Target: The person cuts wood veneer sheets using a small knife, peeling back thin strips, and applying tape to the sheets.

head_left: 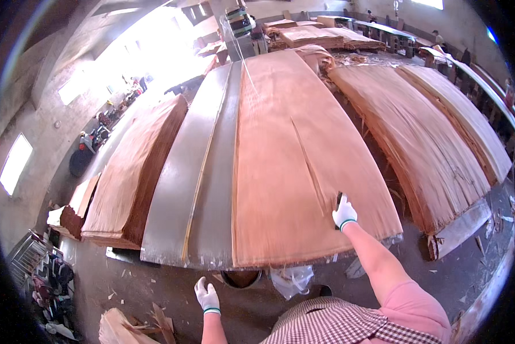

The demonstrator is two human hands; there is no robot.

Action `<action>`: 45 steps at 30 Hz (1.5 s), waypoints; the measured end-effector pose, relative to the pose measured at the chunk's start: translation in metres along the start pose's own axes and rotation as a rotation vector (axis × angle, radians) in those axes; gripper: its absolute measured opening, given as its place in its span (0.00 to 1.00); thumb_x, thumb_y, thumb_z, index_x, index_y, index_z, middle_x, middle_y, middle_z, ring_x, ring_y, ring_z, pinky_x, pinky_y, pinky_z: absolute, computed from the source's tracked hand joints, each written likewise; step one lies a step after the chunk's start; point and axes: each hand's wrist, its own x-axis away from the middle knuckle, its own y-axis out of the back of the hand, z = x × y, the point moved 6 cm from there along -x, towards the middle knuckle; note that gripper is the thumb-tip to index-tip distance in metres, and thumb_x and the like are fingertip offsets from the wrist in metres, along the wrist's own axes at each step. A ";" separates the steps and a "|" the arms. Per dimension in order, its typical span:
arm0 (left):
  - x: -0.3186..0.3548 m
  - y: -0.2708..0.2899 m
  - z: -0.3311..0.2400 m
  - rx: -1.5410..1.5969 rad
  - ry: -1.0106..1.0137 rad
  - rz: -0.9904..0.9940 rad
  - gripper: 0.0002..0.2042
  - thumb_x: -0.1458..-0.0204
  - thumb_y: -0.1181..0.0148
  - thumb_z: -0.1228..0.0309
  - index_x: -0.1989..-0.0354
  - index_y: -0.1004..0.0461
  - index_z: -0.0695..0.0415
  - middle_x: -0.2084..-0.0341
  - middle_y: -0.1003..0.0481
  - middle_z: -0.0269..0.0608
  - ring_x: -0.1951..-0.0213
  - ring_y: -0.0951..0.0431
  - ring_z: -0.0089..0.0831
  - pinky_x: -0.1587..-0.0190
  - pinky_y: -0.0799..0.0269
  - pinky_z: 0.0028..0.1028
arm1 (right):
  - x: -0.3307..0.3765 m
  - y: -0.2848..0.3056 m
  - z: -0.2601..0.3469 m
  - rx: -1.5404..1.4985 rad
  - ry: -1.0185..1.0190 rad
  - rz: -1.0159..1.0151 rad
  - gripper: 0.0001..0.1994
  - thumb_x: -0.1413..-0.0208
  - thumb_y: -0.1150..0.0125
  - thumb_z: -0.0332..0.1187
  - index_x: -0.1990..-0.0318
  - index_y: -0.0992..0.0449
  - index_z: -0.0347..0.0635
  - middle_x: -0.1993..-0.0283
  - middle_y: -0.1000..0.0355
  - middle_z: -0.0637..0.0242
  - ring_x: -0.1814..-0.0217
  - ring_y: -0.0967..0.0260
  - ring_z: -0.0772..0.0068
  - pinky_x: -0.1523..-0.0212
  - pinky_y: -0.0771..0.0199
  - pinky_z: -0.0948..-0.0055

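Head view: my right hand (344,213), gloved, pinches a small dark tool against the veneer sheet (303,166) on the table (177,195), at a long split. Left hand (206,296) hangs loose, empty. Mending seems underway; next needs steady pressure along the split.

place: wood veneer workshop | evidence: stacked veneer sheets (435,143); long metal worktable (200,189); concrete floor (154,286); wood scraps (131,329)

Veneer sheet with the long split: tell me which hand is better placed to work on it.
Right. The right hand already rests on the veneer sheet at the split's near end, holding a small dark tool. The left hand hangs below the table edge, off the sheet.
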 end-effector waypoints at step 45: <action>-0.039 -0.123 -0.086 -0.330 0.020 0.265 0.35 0.62 0.29 0.53 0.48 0.33 0.60 0.48 0.37 0.55 0.45 0.36 0.51 0.44 0.37 0.43 | 0.262 0.013 -0.039 -0.872 -0.077 0.272 0.03 0.47 0.41 0.29 0.69 0.28 0.41 0.81 0.37 0.78 0.83 0.42 0.86 0.82 0.42 0.83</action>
